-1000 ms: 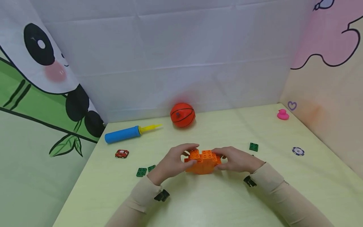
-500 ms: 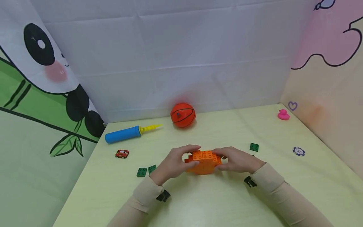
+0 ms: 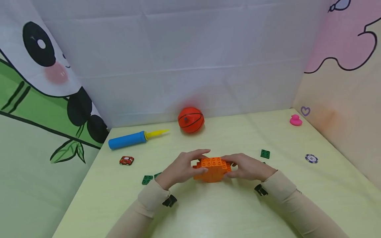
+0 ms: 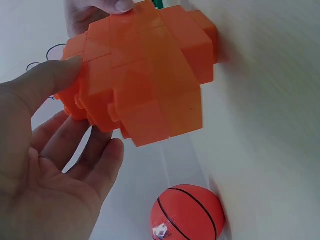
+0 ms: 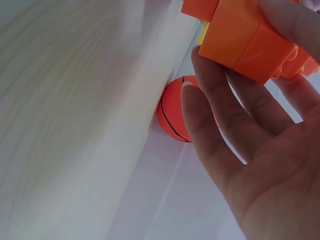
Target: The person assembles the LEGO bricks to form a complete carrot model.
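No txt, nos. or brands legible. Only readable sign: purple outlined heart [image 3: 305, 111] on flat beige wall [image 3: 342, 138], far R of & beyond R hand [image 3: 245, 167]. Round blue-and-white poker-style chip [image 3: 311, 159], well R of same hand: ctr marking too small to read. Small glossy red toy car [image 3: 126, 161], well L of L hand [image 3: 181, 168]: pale hood marking, illeg.

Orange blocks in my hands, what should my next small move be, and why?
Probably reach for the green block with your left hand, steadying the orange blocks with your right hand: the orange blocks look joined, while the green block lies apart near your left arm.
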`<state>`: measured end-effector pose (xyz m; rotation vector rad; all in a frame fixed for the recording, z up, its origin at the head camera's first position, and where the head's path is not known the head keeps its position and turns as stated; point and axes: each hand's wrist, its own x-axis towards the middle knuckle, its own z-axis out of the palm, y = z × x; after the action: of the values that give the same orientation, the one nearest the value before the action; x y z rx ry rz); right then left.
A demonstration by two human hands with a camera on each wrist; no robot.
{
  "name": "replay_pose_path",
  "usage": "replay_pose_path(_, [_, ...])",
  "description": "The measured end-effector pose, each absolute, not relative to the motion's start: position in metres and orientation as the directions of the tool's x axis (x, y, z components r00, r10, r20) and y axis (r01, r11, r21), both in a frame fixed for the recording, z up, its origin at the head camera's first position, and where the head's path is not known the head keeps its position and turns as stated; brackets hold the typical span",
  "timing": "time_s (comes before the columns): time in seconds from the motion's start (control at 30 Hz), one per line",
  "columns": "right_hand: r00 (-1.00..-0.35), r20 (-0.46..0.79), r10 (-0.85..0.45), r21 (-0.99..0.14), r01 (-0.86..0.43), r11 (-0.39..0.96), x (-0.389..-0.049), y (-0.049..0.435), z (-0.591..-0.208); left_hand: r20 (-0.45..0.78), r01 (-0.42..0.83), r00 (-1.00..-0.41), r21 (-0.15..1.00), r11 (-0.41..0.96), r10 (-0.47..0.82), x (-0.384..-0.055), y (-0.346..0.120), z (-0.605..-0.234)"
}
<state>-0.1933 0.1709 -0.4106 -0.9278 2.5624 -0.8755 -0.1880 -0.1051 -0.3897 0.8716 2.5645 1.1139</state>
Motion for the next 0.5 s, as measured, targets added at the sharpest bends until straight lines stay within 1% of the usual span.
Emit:
replay_pose_path(0.1, [-0.754, -0.055, -0.655, -0.633, -0.48, 0.607, -0.192, 0.171, -0.413, 0.02, 0.419, -0.803, 0.73, 0.54, 0.596, -0.185, -0.103, -0.389])
replay_pose_path(0.23, [-0.75, -0.042, -0.66, -0.624, -0.496, 0.604, -0.191, 0.172, -0.414, 0.02, 0.419, -0.813, 0.714, 0.561, 0.582, -0.181, -0.107, -0.39])
replay_pose_path(0.37, [-0.753, -0.039, -0.657, -0.618, -0.498, 0.608, -0.192, 0.171, -0.413, 0.017, 0.4, -0.853, 0.662, 0.633, 0.522, -0.178, -0.133, -0.392])
replay_pose_path(0.5, [-0.751, -0.033, -0.659, -0.615, -0.505, 0.606, -0.193, 0.17, -0.412, -0.025, 0.315, -0.914, 0.59, 0.744, 0.406, -0.174, -0.176, -0.393])
